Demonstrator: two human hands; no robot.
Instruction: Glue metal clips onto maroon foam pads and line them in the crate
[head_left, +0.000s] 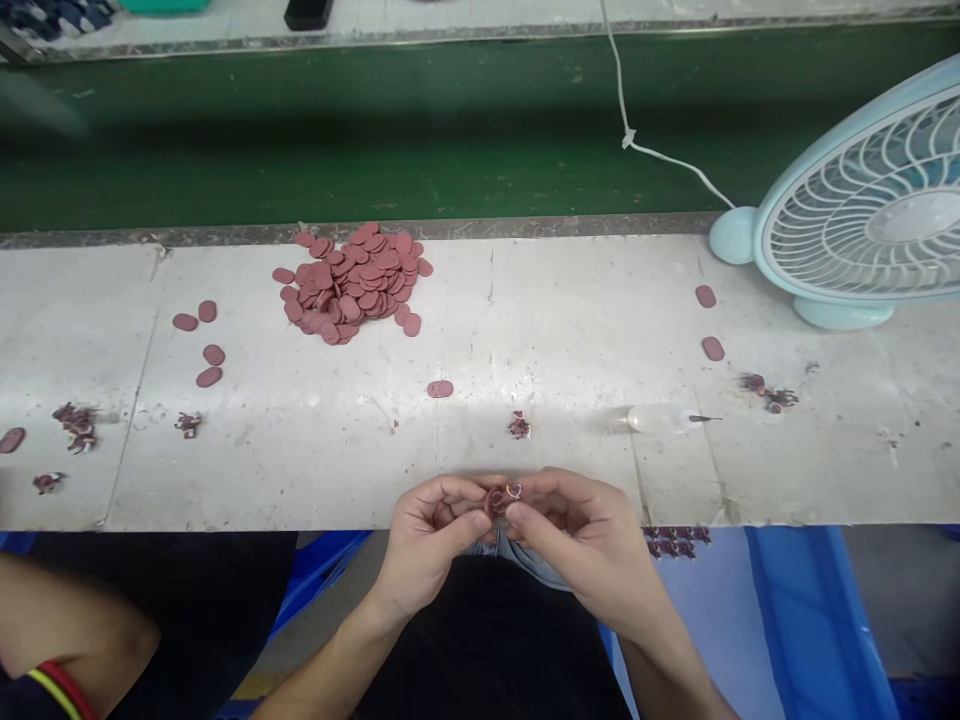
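My left hand [437, 530] and my right hand [581, 530] meet at the table's front edge. Between the thumbs and fingers of both is a small reddish-brown figurine [496, 500] with a light, gold-like detail. The left fingers pinch its left side and the right fingers its right side. Part of it is hidden by the fingertips, and I cannot make out whether it has a base. Just beyond lies a similar small figurine [519, 425]. A single reddish oval disc [440, 389] lies farther up to the left.
A heap of oval discs [360, 280] lies at the back. A clear bottle with a dark thin tip [661, 418] lies at right, near a light-blue fan [844, 312]. Rows of figurines [679, 542] sit in a blue bin [814, 610]. Another person's arm [75, 620] is at left.
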